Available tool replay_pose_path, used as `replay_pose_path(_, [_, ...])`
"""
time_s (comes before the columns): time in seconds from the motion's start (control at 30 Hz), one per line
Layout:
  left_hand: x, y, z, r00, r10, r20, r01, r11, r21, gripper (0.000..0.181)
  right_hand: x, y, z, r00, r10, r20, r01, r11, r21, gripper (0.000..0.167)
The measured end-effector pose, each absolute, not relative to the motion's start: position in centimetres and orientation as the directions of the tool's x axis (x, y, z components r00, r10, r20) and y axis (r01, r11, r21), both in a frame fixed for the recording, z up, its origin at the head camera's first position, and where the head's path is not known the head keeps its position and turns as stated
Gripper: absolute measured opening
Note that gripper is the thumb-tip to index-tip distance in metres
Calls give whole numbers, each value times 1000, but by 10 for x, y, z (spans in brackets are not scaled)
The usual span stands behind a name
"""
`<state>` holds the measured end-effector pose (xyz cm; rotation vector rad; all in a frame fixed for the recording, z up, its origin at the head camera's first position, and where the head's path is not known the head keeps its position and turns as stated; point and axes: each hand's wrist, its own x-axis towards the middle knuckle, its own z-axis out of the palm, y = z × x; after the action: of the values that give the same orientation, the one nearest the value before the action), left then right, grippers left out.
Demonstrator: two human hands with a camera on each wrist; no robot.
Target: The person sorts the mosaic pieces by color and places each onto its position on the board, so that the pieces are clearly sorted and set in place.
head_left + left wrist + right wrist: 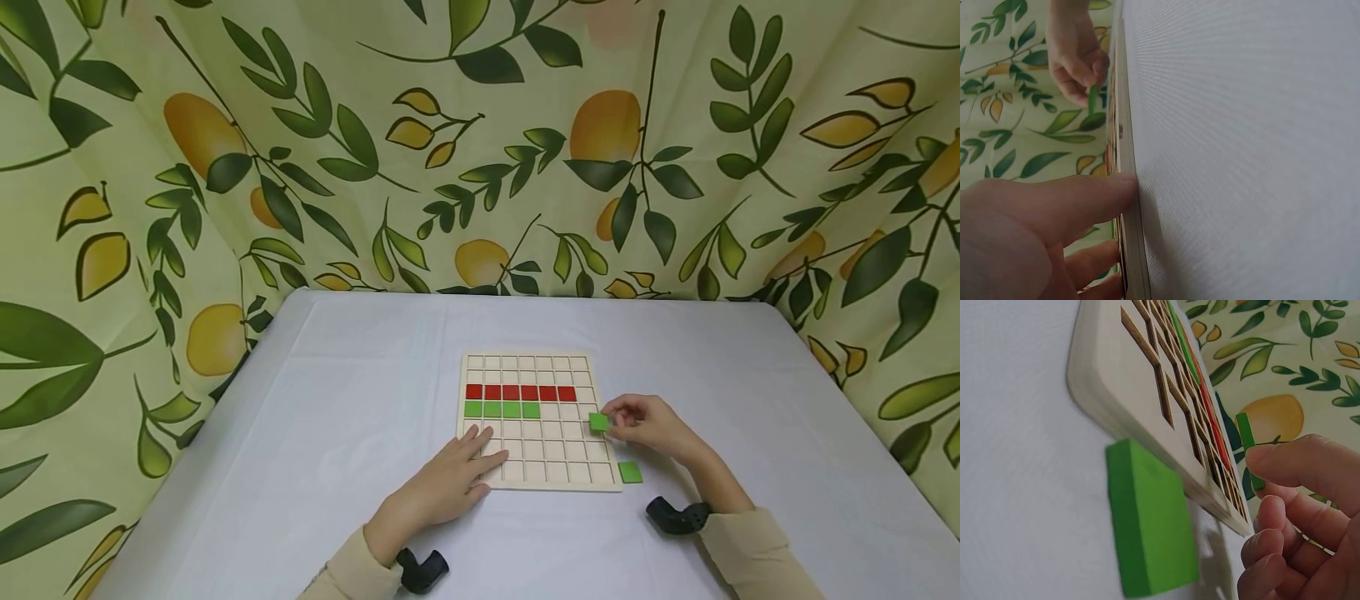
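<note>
A pale wooden grid board [543,482] lies on the table. One row holds several red square tiles [521,392], and the row just below it holds several green tiles [502,409] from the left end. With fingers spread, my left hand [450,475] rests on the board's lower left corner; its thumb touches the front edge in the left wrist view. My right hand [651,425] pinches a green tile [1249,450] between thumb and fingers, raised above the board's right side. Another green tile [630,472] lies on the cloth beside the lower right corner.
White cloth [360,375] covers the table. Behind and at the sides hangs a curtain [480,167] printed with leaves and fruit. A black wrist-worn device [423,572] sits at the left wrist and another black device [677,515] at the right.
</note>
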<state>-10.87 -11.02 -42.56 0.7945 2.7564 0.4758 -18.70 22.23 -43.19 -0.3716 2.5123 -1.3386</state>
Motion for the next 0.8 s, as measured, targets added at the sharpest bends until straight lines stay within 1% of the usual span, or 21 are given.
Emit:
replay_pose_path(0.5, [-108, -108, -425, -829, 543, -135, 467, 804, 368, 47, -192, 207, -431, -930, -357, -92, -130, 552, -824, 31])
replay_pose_path(0.8, [-109, -108, -424, -829, 544, -131, 472, 806, 358, 47, -194, 199, -429, -927, -364, -88, -128, 530, -838, 30])
